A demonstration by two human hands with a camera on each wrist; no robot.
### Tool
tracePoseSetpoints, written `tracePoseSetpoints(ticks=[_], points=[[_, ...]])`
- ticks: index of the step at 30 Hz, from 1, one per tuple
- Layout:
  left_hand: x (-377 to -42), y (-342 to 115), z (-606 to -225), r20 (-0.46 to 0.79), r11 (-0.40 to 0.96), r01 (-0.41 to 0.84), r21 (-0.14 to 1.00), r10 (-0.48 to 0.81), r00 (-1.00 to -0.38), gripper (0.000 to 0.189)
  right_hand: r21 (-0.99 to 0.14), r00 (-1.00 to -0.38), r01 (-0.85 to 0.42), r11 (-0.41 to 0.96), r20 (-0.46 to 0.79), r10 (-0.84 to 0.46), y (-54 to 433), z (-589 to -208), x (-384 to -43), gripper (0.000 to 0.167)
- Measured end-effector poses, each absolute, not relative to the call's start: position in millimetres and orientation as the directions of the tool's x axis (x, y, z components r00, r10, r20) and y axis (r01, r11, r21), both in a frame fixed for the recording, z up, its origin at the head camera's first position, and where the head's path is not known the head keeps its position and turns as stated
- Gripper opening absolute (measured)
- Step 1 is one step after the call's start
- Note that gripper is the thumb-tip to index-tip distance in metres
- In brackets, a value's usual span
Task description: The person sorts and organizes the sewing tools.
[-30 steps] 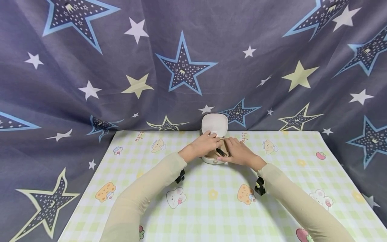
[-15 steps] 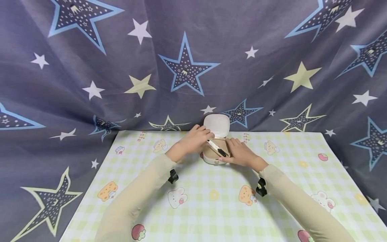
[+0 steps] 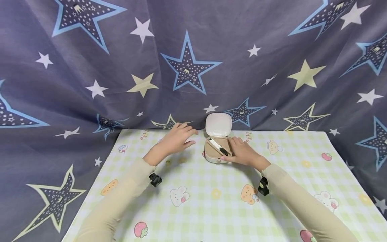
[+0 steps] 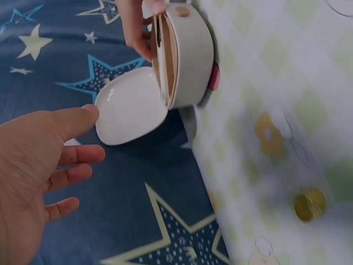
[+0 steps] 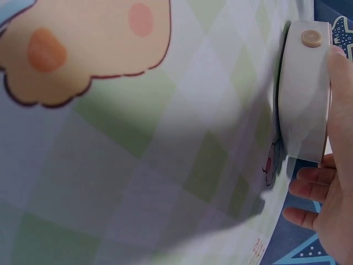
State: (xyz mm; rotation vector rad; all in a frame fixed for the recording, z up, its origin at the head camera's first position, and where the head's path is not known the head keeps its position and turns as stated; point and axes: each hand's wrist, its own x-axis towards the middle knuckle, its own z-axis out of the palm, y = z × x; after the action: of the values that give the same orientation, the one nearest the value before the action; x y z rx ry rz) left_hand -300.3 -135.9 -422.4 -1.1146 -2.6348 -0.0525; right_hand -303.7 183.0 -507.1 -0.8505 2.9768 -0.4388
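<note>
Near the table's back edge stands a small white box (image 3: 215, 160) with a tan inside, its rounded lid (image 3: 218, 124) raised at the back. Lying slantwise in it is a slim tool (image 3: 218, 146), white with a black end. My right hand (image 3: 243, 153) grips the box's right side, thumb at the front rim and fingers along the far side. Left of the box, my left hand (image 3: 176, 139) hovers with nothing in it, fingers spread and relaxed. Beneath it on the cloth sits a small gold ridged piece (image 4: 310, 204). In the right wrist view, the box's button (image 5: 311, 38) shows.
A green-and-white checked cloth (image 3: 205, 215) with printed cartoon figures covers the table. Behind the table's back edge hangs a dark curtain (image 3: 169, 107) with stars, close behind the raised lid. Black wrist cameras (image 3: 155, 179) sit under both forearms.
My left hand has come out of the box and moved left, its fingers spreading. The white-and-black tool now lies uncovered in the box. My right hand has kept its hold.
</note>
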Motion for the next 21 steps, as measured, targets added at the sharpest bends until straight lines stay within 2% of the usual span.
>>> tracePoseSetpoints(ticks=[11,15,21], points=[[-283,-183,-424,0.283,0.697,0.716,-0.027,0.692,-0.664,0.032,-0.279,-0.847,-0.522,0.806,0.057,-0.528,182,-507,-305,0.104],[-277,-199,-430,0.248,0.692,0.721,0.012,0.697,-0.673,0.034,-0.283,-0.847,-0.522,0.805,0.058,-0.529,182,-506,-305,0.104],[-267,-218,-446,0.160,0.674,0.738,-0.029,0.732,-0.662,0.032,-0.283,-0.851,-0.516,0.809,0.063,-0.521,183,-507,-304,0.104]])
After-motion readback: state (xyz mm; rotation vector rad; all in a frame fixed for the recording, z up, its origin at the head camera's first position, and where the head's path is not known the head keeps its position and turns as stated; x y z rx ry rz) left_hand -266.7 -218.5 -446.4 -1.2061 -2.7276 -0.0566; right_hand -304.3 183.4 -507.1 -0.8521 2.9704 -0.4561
